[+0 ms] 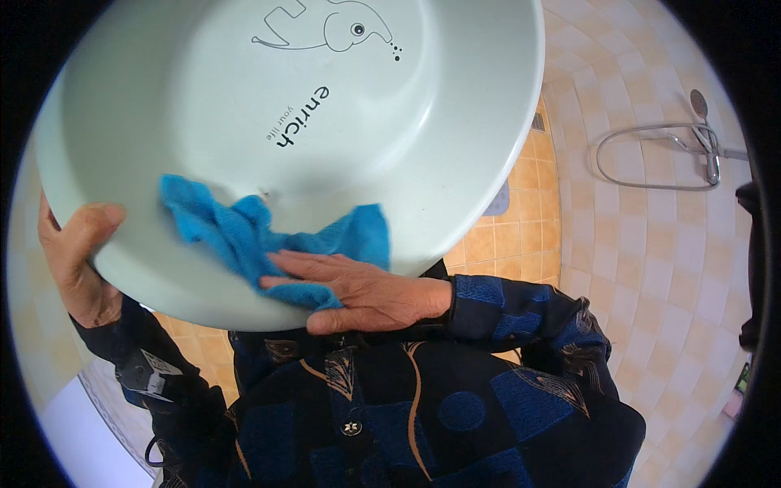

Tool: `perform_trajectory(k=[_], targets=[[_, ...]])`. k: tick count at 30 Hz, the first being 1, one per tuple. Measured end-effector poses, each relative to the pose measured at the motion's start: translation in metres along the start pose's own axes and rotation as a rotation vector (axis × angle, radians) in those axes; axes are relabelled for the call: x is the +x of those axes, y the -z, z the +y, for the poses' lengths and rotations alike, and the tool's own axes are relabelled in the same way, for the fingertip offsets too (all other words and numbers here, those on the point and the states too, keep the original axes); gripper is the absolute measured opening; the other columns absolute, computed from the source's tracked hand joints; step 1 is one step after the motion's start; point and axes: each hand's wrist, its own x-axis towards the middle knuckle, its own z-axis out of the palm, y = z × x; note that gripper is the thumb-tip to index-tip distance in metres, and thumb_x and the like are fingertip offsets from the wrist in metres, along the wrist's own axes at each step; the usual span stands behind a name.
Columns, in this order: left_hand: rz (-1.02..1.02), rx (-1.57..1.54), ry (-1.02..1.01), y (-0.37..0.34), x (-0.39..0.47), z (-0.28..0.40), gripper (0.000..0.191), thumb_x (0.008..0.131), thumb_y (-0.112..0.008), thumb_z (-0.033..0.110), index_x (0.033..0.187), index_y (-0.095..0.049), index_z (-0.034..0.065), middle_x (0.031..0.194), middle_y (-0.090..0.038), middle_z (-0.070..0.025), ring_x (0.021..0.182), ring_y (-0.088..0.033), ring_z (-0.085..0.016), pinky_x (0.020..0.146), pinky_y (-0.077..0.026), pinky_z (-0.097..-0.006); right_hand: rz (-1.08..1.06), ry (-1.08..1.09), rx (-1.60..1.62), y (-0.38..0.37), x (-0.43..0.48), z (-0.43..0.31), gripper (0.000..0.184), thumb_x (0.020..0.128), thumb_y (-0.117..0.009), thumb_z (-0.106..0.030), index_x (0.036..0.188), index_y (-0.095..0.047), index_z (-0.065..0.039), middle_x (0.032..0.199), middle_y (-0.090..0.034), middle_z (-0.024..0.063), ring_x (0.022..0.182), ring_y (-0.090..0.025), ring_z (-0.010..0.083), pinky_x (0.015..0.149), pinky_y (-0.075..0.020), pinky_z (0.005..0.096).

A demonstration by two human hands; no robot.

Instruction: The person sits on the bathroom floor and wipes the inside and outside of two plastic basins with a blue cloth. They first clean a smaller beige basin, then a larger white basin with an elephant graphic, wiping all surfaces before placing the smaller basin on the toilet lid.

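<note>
A large pale green plastic basin (451, 140) is held up tilted before me, its inside facing me. An elephant drawing and printed words mark its bottom. My left hand (82, 256) grips the rim at the left, the thumb over the inner wall and the other fingers mostly hidden behind. Against the lower inner wall, my right hand (366, 293) presses a crumpled blue cloth (238, 235). Its fingers lie partly under a fold of the cloth, which spreads out on both sides of them.
A hand shower (699, 105) with a looped metal hose (601, 155) and a mixer tap (712, 168) is mounted on the tiled wall (622, 238) at the right. Below lies an orange tiled floor (528, 232) with a drain grate (537, 122) and a grey mat (498, 201).
</note>
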Motion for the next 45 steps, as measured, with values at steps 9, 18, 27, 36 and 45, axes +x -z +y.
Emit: perform_trajectory(k=[9, 18, 27, 36, 45], targets=[[-0.054, 0.324, -0.149, 0.028, 0.007, -0.009, 0.055, 0.068, -0.068, 0.029, 0.114, -0.056, 0.0022, 0.095, -0.060, -0.0126, 0.080, -0.063, -0.023, 0.075, -0.054, -0.0359, -0.119, -0.455, -1.493, 0.191, -0.083, 0.086, 0.052, 0.090, -0.058, -0.046, 0.138, -0.049, -0.028, 0.150, -0.038, 0.0032, 0.140, -0.032, 0.0252, 0.111, -0.0255, 0.0494], [-0.021, 0.199, -0.031, 0.019, 0.005, 0.002, 0.057, 0.067, -0.068, 0.034, 0.113, -0.056, 0.0020, 0.099, -0.059, -0.0167, 0.083, -0.065, -0.027, 0.075, -0.057, -0.0404, 0.163, -0.534, -1.964, 0.234, -0.091, 0.061, 0.055, 0.088, -0.055, -0.052, 0.133, -0.056, -0.021, 0.147, -0.043, 0.0047, 0.133, -0.036, 0.0239, 0.105, -0.0256, 0.0479], [0.031, -0.104, 0.003, 0.008, 0.015, 0.011, 0.027, 0.063, -0.069, 0.010, 0.085, -0.061, -0.0026, 0.095, -0.059, -0.0260, 0.082, -0.065, -0.033, 0.070, -0.054, -0.0421, 0.040, -0.001, -0.609, 0.015, -0.049, 0.036, 0.059, 0.096, -0.044, -0.054, 0.142, -0.046, -0.018, 0.150, -0.039, 0.0086, 0.134, -0.038, 0.0248, 0.086, -0.0318, 0.0354], [-0.311, -0.163, -0.016, 0.032, 0.033, -0.015, 0.045, 0.073, -0.071, 0.010, 0.112, -0.052, -0.0026, 0.094, -0.060, -0.0155, 0.074, -0.069, -0.021, 0.066, -0.064, -0.0328, 0.110, -0.386, -1.526, 0.162, -0.112, 0.035, 0.063, 0.092, -0.037, -0.065, 0.134, -0.054, -0.020, 0.144, -0.046, 0.0088, 0.133, -0.039, 0.0274, 0.103, -0.0287, 0.0448], [-0.301, -0.207, -0.044, 0.026, 0.030, -0.002, 0.041, 0.071, -0.065, 0.010, 0.109, -0.057, -0.0031, 0.095, -0.064, -0.0139, 0.076, -0.069, -0.021, 0.070, -0.062, -0.0329, -0.262, -0.428, -1.033, 0.030, -0.047, -0.016, 0.076, 0.095, -0.031, -0.063, 0.149, -0.032, -0.009, 0.152, -0.029, 0.0208, 0.132, -0.036, 0.0351, 0.106, -0.0272, 0.0483]])
